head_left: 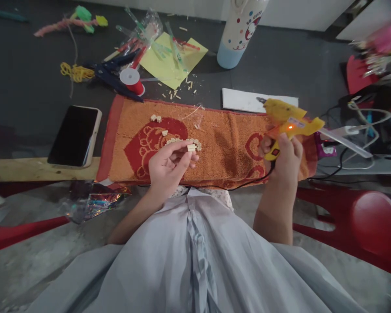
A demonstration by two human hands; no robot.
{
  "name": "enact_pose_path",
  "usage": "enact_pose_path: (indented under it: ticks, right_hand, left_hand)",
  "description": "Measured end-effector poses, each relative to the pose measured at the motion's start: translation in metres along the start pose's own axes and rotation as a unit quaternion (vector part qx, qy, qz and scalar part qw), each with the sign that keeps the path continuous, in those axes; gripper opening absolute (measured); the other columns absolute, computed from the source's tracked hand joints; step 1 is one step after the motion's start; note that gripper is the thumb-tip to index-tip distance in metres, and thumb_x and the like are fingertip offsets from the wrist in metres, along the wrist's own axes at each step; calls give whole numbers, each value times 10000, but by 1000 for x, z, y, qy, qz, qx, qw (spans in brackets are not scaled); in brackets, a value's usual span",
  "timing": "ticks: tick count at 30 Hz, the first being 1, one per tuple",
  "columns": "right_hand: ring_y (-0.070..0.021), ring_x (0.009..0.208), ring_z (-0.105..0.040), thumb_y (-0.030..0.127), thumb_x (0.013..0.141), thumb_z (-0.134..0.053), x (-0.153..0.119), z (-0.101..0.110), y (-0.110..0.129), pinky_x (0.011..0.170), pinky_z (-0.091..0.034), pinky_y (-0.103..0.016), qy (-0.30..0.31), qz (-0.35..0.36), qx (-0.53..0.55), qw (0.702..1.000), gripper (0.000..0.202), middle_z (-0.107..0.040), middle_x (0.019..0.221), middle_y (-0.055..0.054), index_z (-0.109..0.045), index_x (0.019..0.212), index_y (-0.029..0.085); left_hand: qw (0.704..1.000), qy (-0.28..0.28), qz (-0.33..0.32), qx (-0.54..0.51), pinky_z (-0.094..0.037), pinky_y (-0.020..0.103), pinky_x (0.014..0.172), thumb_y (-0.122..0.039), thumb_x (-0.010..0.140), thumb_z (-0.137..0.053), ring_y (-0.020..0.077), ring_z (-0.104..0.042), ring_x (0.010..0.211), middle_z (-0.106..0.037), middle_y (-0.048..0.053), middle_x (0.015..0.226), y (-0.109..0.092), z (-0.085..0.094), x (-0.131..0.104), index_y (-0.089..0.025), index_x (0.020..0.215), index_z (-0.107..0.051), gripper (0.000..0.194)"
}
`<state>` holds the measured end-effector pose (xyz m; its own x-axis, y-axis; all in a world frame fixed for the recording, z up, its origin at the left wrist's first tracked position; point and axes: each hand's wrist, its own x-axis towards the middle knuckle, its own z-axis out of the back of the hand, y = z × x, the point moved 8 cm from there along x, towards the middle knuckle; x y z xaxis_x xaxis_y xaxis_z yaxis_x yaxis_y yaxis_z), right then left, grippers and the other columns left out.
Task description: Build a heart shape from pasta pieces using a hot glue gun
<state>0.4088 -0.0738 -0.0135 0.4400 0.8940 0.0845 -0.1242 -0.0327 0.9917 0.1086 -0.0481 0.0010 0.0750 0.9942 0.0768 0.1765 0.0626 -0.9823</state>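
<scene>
Between the thumb and fingers of my left hand (169,165) is a small pale block of short sticks (191,148). My right hand (283,152) is wrapped round the handle of a yellow glue gun (289,118), whose orange light glows and whose nozzle points left over a white strip (241,101). Under both hands lies an orange towel (221,152) with red heart patterns. More small pale pieces (156,118) rest on the towel, some just behind my left fingertips and partly hidden by them.
A phone (74,135) lies left of the towel. Behind it are dark blue pliers (109,74), a red thread spool (132,81), yellow paper (163,63) with stick scraps, and a bottle (239,34). Cables and clutter fill the right side. A red chair (374,221) stands at lower right.
</scene>
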Motion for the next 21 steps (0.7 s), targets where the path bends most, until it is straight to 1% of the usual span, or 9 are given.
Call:
enact_pose_path:
  ticks: [1, 2, 4, 7, 9, 12, 14, 17, 21]
  right_hand:
    - [-162, 546, -539, 559, 830, -545, -9, -4, 2, 497, -463, -328, -6, -8, -3, 1000, 314, -495, 621, 23, -670, 926, 287]
    - [-186, 577, -579, 565, 831, -529, -18, -10, 3, 506, -490, -347, 0, -20, -9, 1000, 343, -520, 614, 14, -679, 934, 274]
    - [-206, 600, -613, 597, 802, -550, -33, -20, 7, 508, -519, -359, 21, -23, -18, 999, 376, -551, 605, 1, -693, 897, 263]
    - [-201, 573, -607, 647, 813, -535, -49, -33, 9, 495, -526, -349, 66, -35, -36, 997, 424, -561, 582, -11, -701, 834, 257]
    - [-182, 511, -568, 661, 812, -535, -59, -43, 8, 454, -503, -337, 119, -58, -21, 991, 439, -563, 567, -9, -706, 830, 258]
    - [-171, 459, -528, 673, 810, -536, -75, -56, 6, 411, -471, -331, 195, -91, 22, 976, 457, -577, 564, -11, -708, 865, 253]
    - [-175, 468, -537, 675, 822, -534, -84, -62, 5, 414, -467, -333, 223, -116, 33, 967, 466, -595, 581, -23, -698, 862, 241]
    - [-173, 489, -553, 652, 846, -544, -95, -68, 1, 435, -456, -325, 243, -162, 47, 955, 453, -621, 613, -44, -666, 802, 218]
    - [-164, 478, -546, 650, 824, -592, -100, -74, 0, 433, -416, -308, 250, -187, 85, 946, 447, -610, 608, -33, -637, 760, 210]
  left_hand:
    - [1000, 1, 4, -7, -596, 183, 558, -405, 820, -753, 120, -729, 701, -737, 19, 820, 1, 0, 1, -189, 1001, -708, 285]
    - [1000, 0, 9, -14, -591, 180, 549, -408, 816, -757, 119, -728, 694, -737, 17, 814, 2, 1, 1, -189, 986, -706, 282]
    - [1000, -5, 19, -20, -581, 179, 531, -429, 805, -764, 121, -726, 676, -735, 14, 794, 5, 1, 2, -187, 947, -696, 289]
    - [1000, -11, 13, -9, -574, 191, 524, -473, 802, -756, 128, -723, 662, -725, 10, 761, 6, 3, 1, -185, 924, -676, 323]
    - [1000, -8, -7, 14, -578, 197, 538, -474, 830, -727, 125, -720, 666, -721, 12, 771, 4, 6, 0, -185, 941, -673, 315]
    - [993, 6, -73, 97, -586, 204, 587, -417, 876, -692, 106, -710, 675, -730, 24, 862, -3, 10, 0, -185, 965, -682, 249]
    - [975, 8, -133, 178, -592, 213, 660, -372, 885, -689, 107, -714, 729, -741, 32, 914, -11, 12, -1, -188, 971, -693, 203]
    - [943, 11, -197, 268, -585, 223, 749, -344, 897, -679, 125, -723, 825, -756, 37, 924, -21, 12, -2, -187, 962, -702, 172]
    - [917, 20, -246, 314, -576, 213, 753, -332, 912, -660, 124, -725, 821, -764, 38, 890, -31, 9, -4, -180, 954, -699, 163]
